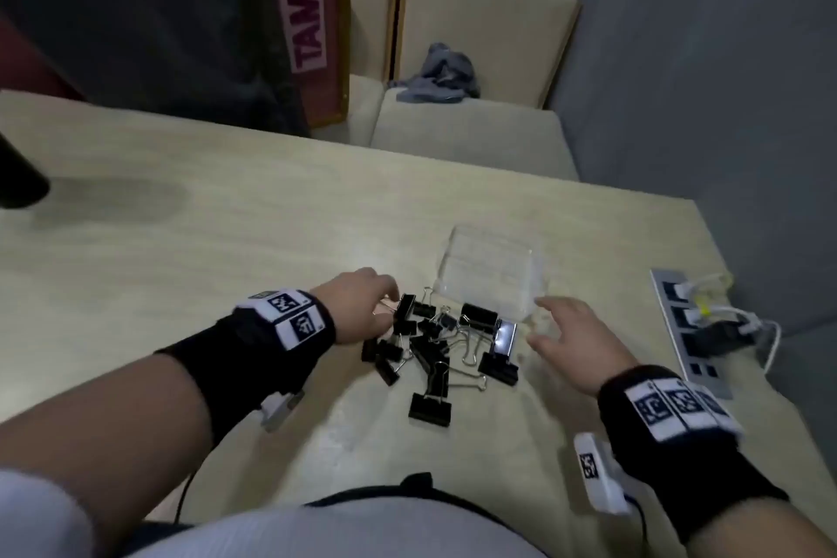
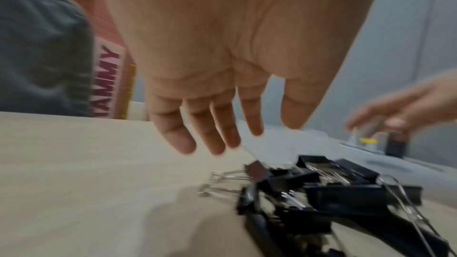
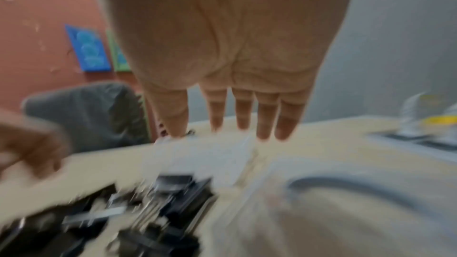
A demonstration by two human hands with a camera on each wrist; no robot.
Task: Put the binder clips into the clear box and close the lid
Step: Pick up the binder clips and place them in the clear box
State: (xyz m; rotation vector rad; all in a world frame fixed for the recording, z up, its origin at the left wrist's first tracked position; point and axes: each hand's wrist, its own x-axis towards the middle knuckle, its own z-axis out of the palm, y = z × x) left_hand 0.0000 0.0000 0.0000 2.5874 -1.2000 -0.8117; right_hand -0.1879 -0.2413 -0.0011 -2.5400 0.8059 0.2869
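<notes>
Several black binder clips (image 1: 435, 340) lie in a loose pile on the pale wooden table (image 1: 204, 240). Just behind the pile sits the clear box (image 1: 491, 272); I cannot tell how its lid stands. My left hand (image 1: 385, 308) hovers at the pile's left edge, fingers relaxed and holding nothing. In the blurred left wrist view its fingers (image 2: 217, 140) hang above the clips (image 2: 333, 192). My right hand (image 1: 541, 322) is spread open by the box's near right corner. In the blurred right wrist view its straight fingers (image 3: 235, 124) sit over the box (image 3: 210, 155) and clips (image 3: 160, 202).
A grey power strip (image 1: 684, 326) with white plugs and cables lies along the table's right edge. A dark object (image 1: 18, 177) stands at the far left. Beyond the table is a beige sofa with a grey cloth (image 1: 441, 73).
</notes>
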